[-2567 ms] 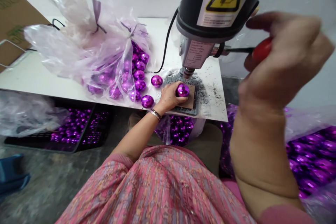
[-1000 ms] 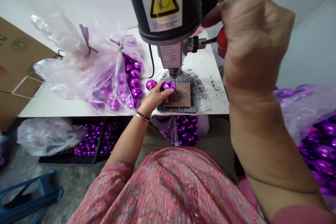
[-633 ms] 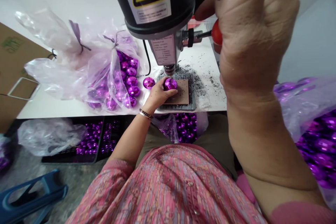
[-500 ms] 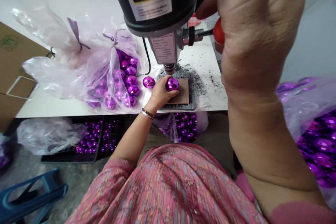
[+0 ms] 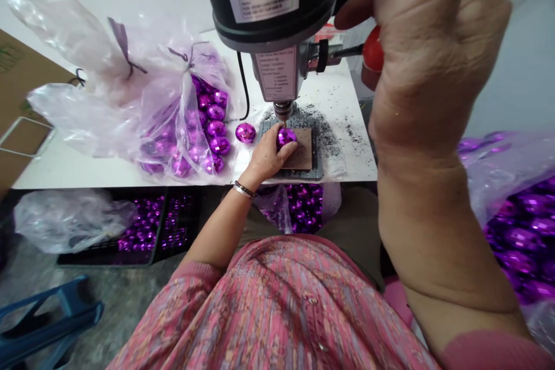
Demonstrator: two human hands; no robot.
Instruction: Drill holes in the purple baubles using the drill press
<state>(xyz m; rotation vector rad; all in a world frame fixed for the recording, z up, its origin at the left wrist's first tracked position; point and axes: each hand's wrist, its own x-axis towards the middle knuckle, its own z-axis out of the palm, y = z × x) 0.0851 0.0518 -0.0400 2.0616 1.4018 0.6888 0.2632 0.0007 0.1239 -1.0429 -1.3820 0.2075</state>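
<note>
My left hand is shut on a faceted purple mirror ball, pressing it against the tip of a drill bit under the chuck of a bench drill press. The ball sits above a brown board pad on a dark metal base plate strewn with dark grit. My right hand is raised at the right of the machine, shut on the red lever knob. A loose purple ball lies just left of my left hand.
A tied clear plastic bag of purple balls lies on the white table. Crates of purple balls stand below the table edge. More balls in plastic lie at right. Cardboard and a blue stool sit at left.
The ball in my left hand has moved in under the bit, away from the middle of the pad. My right hand has risen with the lever knob, and the view has tilted down.
</note>
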